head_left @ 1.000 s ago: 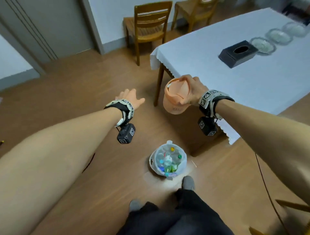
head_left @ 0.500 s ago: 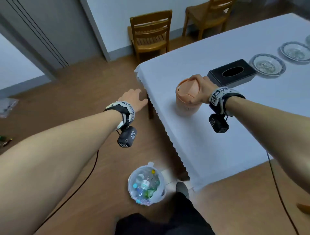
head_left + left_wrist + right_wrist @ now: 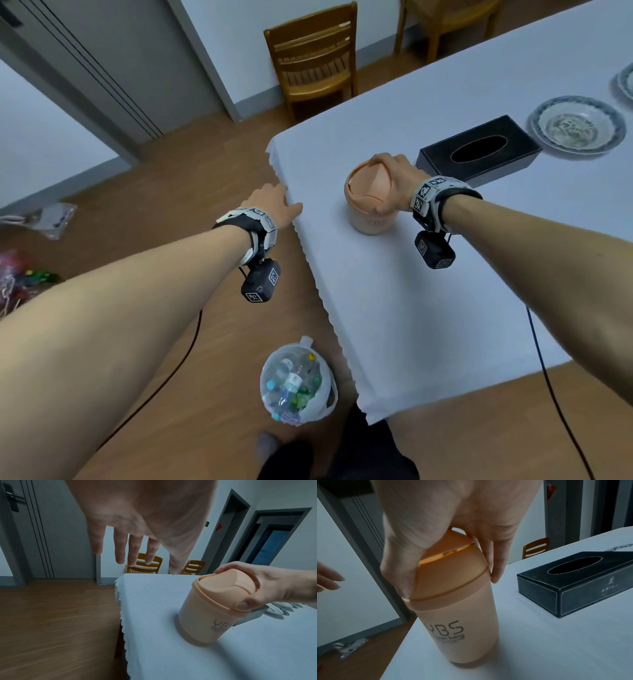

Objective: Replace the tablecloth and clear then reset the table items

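Note:
A peach mini bin (image 3: pixel 371 222) with a swing lid has its base on the white tablecloth (image 3: pixel 411 308), near the table's left edge. My right hand (image 3: pixel 394 178) grips it from above, fingers and thumb curled round the lid rim; the right wrist view shows the bin (image 3: pixel 457 615) in that hand (image 3: pixel 436 520). My left hand (image 3: pixel 270 205) hovers at the table's corner edge with fingers straight and spread, holding nothing; in the left wrist view the left hand (image 3: pixel 120 540) hangs above the floor beside the bin (image 3: pixel 205 615). A black tissue box (image 3: pixel 442 161) lies just right of the bin.
Patterned plates (image 3: pixel 579 125) sit on the cloth beyond the tissue box. On the floor by my feet lies a clear bag of bottles (image 3: pixel 294 380). A wooden chair (image 3: pixel 313 65) stands against the wall past the table's corner. Bags lie on the floor at far left.
My right hand carried the bin from over the floor onto the tablecloth and lowered it beside the tissue box. The left hand moved up to the table's edge.

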Motion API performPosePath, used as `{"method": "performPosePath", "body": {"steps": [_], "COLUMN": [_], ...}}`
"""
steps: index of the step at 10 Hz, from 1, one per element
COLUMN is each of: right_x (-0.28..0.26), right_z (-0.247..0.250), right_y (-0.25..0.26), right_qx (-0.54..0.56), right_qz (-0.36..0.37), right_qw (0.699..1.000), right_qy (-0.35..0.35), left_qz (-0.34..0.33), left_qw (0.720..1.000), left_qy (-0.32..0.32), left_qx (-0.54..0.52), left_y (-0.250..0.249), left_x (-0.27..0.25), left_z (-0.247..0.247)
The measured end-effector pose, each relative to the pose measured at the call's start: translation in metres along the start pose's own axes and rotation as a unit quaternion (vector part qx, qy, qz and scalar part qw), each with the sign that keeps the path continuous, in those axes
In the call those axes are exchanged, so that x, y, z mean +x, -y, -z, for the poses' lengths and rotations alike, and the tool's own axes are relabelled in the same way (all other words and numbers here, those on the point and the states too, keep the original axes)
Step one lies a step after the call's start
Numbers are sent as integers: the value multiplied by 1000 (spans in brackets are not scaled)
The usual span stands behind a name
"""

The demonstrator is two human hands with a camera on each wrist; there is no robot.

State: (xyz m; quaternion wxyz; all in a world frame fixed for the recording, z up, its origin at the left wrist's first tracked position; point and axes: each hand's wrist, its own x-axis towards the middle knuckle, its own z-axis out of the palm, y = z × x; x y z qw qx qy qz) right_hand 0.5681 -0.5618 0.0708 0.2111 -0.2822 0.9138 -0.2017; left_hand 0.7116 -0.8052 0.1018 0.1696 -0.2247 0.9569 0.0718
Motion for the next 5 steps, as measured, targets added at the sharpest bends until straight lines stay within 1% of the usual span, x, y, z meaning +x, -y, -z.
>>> {"method": "performPosePath", "body": {"steps": [1, 2, 3, 4, 5], "right_x": [4, 6, 1, -5, -21], "right_z": [-5, -15, -16, -16, -20], "right_y": [-13, -26, -31, -34, -35], "right_qx": [4, 14, 45, 47, 50], "right_qz": [11, 18, 16, 6, -18], "right_qw": [1000, 1000, 999, 999, 998], "right_qy": [11, 4, 10, -1, -27], "left_qz": [-7, -12, -10, -6, -13], "left_qw": [1000, 1000, 1000, 1000, 1000], "left_qy": [-2, -11, 0, -3, -8], "left_qx": [-5, -14, -21, -11, -16], "left_y": [-13, -18, -19, -19, -18], "left_x": [1, 0, -7, -15, -24], "left_z": [-8, -18, -22, -27, -27]}}
